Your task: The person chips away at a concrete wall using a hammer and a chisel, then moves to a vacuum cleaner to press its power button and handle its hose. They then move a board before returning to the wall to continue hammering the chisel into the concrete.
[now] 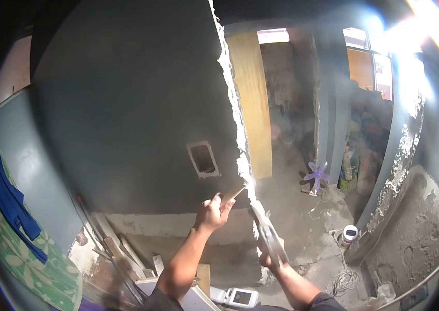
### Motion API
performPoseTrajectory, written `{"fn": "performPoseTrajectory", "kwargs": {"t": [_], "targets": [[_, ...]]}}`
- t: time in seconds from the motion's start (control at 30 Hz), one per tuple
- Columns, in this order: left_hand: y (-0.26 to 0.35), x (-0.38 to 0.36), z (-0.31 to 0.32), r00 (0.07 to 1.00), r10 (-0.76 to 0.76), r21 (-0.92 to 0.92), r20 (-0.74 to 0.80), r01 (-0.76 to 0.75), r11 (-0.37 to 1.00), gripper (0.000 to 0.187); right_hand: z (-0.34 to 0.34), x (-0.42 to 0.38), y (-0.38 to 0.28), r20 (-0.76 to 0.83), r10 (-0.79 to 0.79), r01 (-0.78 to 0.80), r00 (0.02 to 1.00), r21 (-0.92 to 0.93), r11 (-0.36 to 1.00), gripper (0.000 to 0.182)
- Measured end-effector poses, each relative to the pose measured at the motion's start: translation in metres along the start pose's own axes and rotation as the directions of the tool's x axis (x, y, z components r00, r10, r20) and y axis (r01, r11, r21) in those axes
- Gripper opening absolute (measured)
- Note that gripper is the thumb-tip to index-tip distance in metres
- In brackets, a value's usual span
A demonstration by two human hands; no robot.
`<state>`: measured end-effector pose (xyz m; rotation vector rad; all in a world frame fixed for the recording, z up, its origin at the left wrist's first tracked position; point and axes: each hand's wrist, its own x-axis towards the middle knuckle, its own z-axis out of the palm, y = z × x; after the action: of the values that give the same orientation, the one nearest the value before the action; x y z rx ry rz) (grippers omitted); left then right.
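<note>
My left hand (212,213) is closed around a short light-coloured tool (233,194), whose far end is at the rough white edge (240,135) of the dark grey wall (126,129). My right hand (272,255) is closed on a long greyish tool (268,233), blurred, that lies along the same broken edge lower down. Its exact kind cannot be made out. A rectangular recess (204,159) is cut in the wall above my left hand.
Left: green patterned cloth (38,269) with blue trousers (9,197). Bottom: a white device with a screen (242,297), wood pieces (121,254). Right: coiled cable (344,282), white-topped can (350,234), purple fan blades (317,175), plaster-chipped low wall (411,233). Behind: yellow panel (252,103).
</note>
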<state>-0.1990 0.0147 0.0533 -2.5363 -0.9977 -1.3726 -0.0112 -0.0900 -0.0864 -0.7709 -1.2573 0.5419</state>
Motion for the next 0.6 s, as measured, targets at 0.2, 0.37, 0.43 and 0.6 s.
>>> {"fn": "performPoseTrajectory", "kwargs": {"t": [0.2, 0.37, 0.43, 0.6], "targets": [[0.004, 0.005, 0.003, 0.992, -0.115, 0.047, 0.056, 0.113, 0.993, 0.037, 0.003, 0.042, 0.011, 0.048, -0.092, 0.102, 0.995, -0.311, 0.945, 0.018], [0.014, 0.005, 0.009, 0.981, -0.178, 0.089, 0.079, 0.171, 0.981, 0.039, -0.012, 0.007, 0.003, 0.044, -0.062, 0.072, 0.997, -0.248, 0.966, 0.026], [0.022, 0.006, 0.01, 1.0, -0.016, -0.012, -0.01, 0.016, 1.0, 0.035, -0.018, -0.015, 0.011, 0.08, -0.235, 0.248, 0.969, -0.26, 0.933, 0.024], [0.049, 0.009, -0.004, 0.999, -0.008, -0.002, -0.049, 0.008, 1.0, 0.024, -0.033, -0.026, 0.011, 0.123, -0.067, 0.105, 0.99, -0.331, 0.938, 0.026]]}}
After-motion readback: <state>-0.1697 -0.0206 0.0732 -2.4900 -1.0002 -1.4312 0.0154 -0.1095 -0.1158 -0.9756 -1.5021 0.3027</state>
